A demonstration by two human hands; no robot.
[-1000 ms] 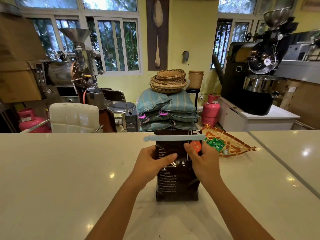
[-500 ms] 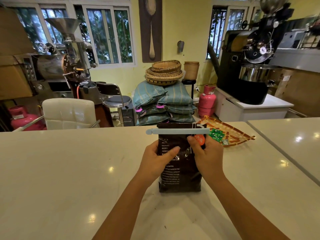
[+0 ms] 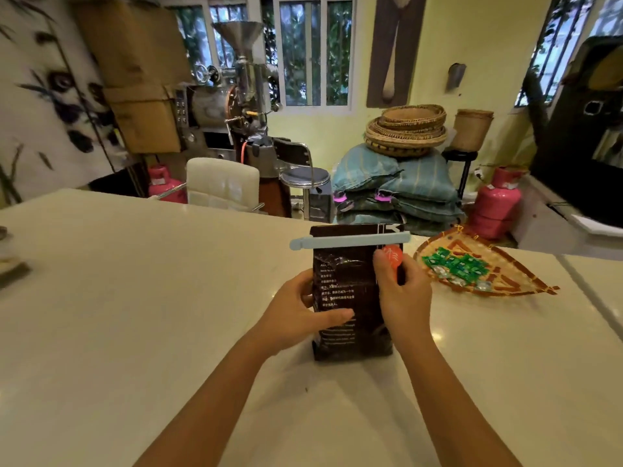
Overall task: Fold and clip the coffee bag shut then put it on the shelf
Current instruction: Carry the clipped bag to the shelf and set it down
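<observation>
A dark brown coffee bag (image 3: 350, 281) with white print and an orange round sticker stands upright on the pale counter (image 3: 135, 315). A light blue bar clip (image 3: 350, 240) is clamped across its folded top. My left hand (image 3: 300, 315) grips the bag's left side, thumb across the front. My right hand (image 3: 403, 298) grips the right side, thumb near the orange sticker. No shelf can be made out in this view.
A flat woven tray (image 3: 499, 281) with green sachets lies on the counter just right of the bag. Beyond the counter stand a white chair (image 3: 222, 180), a coffee roaster (image 3: 229, 106), stacked sacks with baskets (image 3: 397, 183) and pink gas cylinders (image 3: 497, 203).
The view has swung to the left and tilted, showing more of the left wall. Both hands still hold the clipped bag upright on the counter.
</observation>
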